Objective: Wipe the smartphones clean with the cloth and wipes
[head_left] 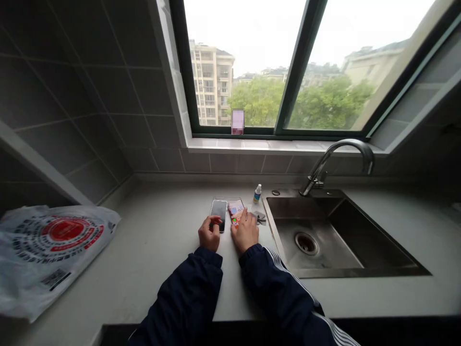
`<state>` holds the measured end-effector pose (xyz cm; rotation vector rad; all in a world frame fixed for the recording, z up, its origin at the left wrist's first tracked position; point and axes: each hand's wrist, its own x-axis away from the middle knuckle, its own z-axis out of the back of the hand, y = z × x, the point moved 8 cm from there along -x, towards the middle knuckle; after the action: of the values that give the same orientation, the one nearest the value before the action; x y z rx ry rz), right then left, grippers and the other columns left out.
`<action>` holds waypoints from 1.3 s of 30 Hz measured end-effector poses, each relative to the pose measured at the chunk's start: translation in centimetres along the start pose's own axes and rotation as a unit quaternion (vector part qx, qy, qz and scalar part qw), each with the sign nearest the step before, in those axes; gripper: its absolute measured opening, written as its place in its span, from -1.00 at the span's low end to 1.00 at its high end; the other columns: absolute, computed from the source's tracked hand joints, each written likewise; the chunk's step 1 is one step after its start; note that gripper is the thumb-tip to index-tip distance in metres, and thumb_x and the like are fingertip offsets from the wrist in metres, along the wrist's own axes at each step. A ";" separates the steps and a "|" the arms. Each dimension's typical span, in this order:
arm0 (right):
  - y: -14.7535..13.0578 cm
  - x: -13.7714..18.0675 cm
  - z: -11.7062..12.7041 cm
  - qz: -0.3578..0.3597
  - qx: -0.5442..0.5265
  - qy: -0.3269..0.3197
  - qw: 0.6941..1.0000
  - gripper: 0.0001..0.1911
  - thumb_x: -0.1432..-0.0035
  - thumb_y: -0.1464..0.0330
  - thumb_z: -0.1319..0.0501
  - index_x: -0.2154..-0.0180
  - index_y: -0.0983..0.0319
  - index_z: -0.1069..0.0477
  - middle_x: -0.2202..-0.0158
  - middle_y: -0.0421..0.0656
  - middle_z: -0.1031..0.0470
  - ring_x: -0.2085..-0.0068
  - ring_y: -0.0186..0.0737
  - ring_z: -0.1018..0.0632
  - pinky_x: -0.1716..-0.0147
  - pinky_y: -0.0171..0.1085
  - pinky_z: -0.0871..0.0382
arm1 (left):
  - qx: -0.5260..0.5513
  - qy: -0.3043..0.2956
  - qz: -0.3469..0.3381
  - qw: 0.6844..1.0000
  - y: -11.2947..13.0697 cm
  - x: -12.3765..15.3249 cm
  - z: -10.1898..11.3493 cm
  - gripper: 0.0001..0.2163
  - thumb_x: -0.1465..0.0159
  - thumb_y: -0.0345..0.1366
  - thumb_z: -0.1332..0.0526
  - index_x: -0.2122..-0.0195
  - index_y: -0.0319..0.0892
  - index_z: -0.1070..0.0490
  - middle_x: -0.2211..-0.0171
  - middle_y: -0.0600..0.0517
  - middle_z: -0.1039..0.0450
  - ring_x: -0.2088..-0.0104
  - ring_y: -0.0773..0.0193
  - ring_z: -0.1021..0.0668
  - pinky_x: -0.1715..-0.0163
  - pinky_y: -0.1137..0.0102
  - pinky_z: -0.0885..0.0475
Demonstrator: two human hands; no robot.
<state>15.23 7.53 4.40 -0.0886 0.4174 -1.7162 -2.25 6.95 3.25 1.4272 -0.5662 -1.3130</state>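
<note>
A phone with a dark screen (219,210) lies face up on the counter. My left hand (209,234) is over its lower left part, fingers bent and the index finger reaching across the screen. The thumb looks apart from that finger. Just to the right lies a second phone with a lit, colourful screen (236,210). My right hand (245,233) rests over its lower right side with the fingers stretched out, hiding part of it. A clear flat piece (227,198) shows behind the phones. Beside my right fingertips is a crumpled grey cloth (260,218).
A small white-capped bottle (257,194) stands behind the cloth. On the right is a steel sink (288,273) with a curved faucet (324,156). A printed white plastic bag (54,250) lies at the left. Behind the counter (154,230) is a window.
</note>
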 end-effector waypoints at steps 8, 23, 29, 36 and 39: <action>0.1 -0.1 0.3 0.017 -0.008 -0.008 1.000 -0.20 -0.25 0.23 -0.19 -0.43 0.20 0.01 -0.26 0.07 -0.30 -0.12 0.08 -0.37 0.04 -0.11 -0.39 | -0.009 -0.016 0.018 1.000 -0.3 0.0 -0.2 -0.77 -0.18 -0.40 -0.09 0.20 -0.14 -0.48 0.33 0.03 -0.57 0.29 0.27 -0.61 0.27 0.40 -0.52; 2.2 -0.4 2.2 0.041 -0.034 -0.012 0.999 -0.40 -0.30 0.12 -0.21 -0.29 0.20 -0.30 -0.17 0.03 -0.43 -0.13 0.03 -0.41 -0.01 -0.13 -0.33 | -0.144 0.007 -0.026 0.989 1.5 -0.3 0.5 -0.71 -0.16 -0.45 -0.09 0.12 -0.11 -0.45 0.12 -0.05 -0.53 -0.01 0.13 -0.51 -0.09 0.26 -0.42; 8.9 -3.1 3.4 -0.006 -0.036 0.023 0.999 -0.67 -0.32 0.22 -0.21 0.00 0.26 -0.54 0.05 0.03 -0.49 0.02 -0.04 -0.50 0.08 -0.20 -0.33 | -0.380 -0.122 0.087 0.913 0.9 -2.1 -1.1 -0.21 -0.23 -0.08 -0.24 -0.42 -0.23 0.03 -0.29 -0.30 -0.23 -0.24 -0.19 -0.36 -0.17 0.04 -0.31; 9.5 -3.5 1.4 0.035 -0.063 0.036 0.997 -0.80 -0.27 0.25 -0.26 0.17 0.20 -0.58 0.16 -0.07 -0.50 0.07 -0.09 -0.51 0.07 -0.24 -0.34 | -0.425 -0.189 0.149 0.873 -0.8 -4.9 -2.3 -0.01 -0.19 0.05 -0.29 -0.46 -0.30 0.21 -0.23 -0.40 -0.25 -0.20 -0.22 -0.42 -0.10 0.15 -0.35; 9.4 -3.6 1.6 0.046 -0.074 0.048 0.995 -0.77 -0.30 0.25 -0.21 0.13 0.22 -0.56 0.14 -0.04 -0.49 0.06 -0.07 -0.49 0.04 -0.21 -0.35 | -0.412 -0.187 0.160 0.877 -1.4 -5.2 -2.1 0.02 -0.14 0.09 -0.33 -0.46 -0.26 0.17 -0.25 -0.37 -0.25 -0.20 -0.19 -0.43 -0.08 0.18 -0.36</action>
<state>25.21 9.40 3.50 -0.0930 0.6109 -1.6008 -2.26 12.70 3.71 0.3591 -0.3841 -1.3234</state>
